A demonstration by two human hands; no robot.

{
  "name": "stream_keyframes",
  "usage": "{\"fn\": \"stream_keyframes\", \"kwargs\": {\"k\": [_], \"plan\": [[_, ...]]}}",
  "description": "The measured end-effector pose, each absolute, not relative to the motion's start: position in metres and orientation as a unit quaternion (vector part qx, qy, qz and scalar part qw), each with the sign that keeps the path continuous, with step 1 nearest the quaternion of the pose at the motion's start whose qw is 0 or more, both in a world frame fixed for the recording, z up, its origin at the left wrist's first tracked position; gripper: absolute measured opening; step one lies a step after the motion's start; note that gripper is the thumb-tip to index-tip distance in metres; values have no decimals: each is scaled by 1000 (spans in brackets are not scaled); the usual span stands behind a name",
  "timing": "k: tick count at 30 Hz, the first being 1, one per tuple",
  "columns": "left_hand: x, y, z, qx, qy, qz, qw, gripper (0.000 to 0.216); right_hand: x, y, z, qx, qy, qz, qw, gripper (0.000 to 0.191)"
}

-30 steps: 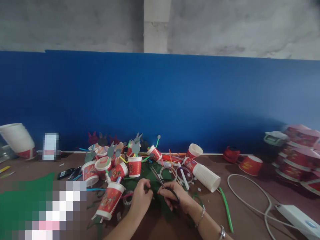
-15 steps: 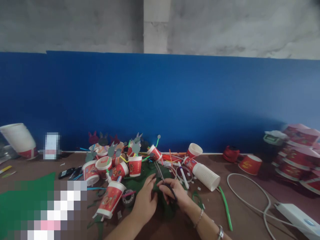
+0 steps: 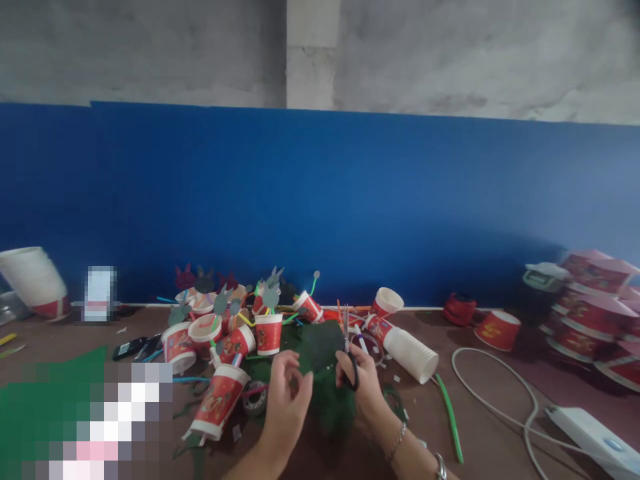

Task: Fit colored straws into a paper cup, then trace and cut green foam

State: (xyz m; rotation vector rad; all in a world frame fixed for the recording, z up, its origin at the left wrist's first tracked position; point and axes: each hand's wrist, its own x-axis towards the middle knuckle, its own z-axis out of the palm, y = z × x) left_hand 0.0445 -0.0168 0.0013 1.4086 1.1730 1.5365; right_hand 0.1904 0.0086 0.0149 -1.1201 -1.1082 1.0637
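My right hand (image 3: 361,381) is closed around the black handles of a pair of scissors (image 3: 347,328), whose blades point away from me. To its left, my left hand (image 3: 287,387) has its fingers bent and apart from the thumb, with nothing visible between them. Dark green paper (image 3: 320,343) lies on the table between and beyond both hands. Left of my left hand, a roll of tape (image 3: 255,399) lies beside a tilted red paper cup (image 3: 221,400). A white marker (image 3: 361,341) rests just beyond my right hand.
Red paper cups with animal cut-outs (image 3: 270,333) crowd the back left. A stack of cups (image 3: 413,353) lies on its side at right, near a green strip (image 3: 453,417), a white cable (image 3: 493,352) and a white power strip (image 3: 595,437). Green sheets (image 3: 85,373) lie at left.
My right hand has moved slightly right with the scissors, whose blades now point more straight ahead. My left hand has shifted a little left, and more of the dark green paper shows.
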Motion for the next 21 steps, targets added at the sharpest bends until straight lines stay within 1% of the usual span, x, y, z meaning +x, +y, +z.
{"fn": "stream_keyframes", "kwargs": {"k": [2,4,6,7,10,12,16,18,21], "plan": [[44,-9,2,461,455,602,467,27,190,8,12,-464,-490,487,554,29],[43,-5,4,421,431,566,563,33,188,7,12,-456,-508,507,526,29],[43,-4,8,403,409,542,614,36,187,6,15,-452,-518,500,526,29],[42,-4,9,395,404,545,619,37,187,5,17,-452,-518,489,538,28],[40,-4,13,363,419,597,581,38,185,2,22,-447,-523,464,558,29],[39,-3,15,336,429,632,551,40,183,-1,24,-444,-548,482,519,31],[38,-1,16,278,437,671,530,44,176,-7,24,-437,-608,531,397,33],[38,0,15,260,447,685,513,45,173,-10,25,-442,-618,536,368,32],[36,2,13,270,463,699,473,45,171,-12,25,-439,-618,549,352,30]]}}
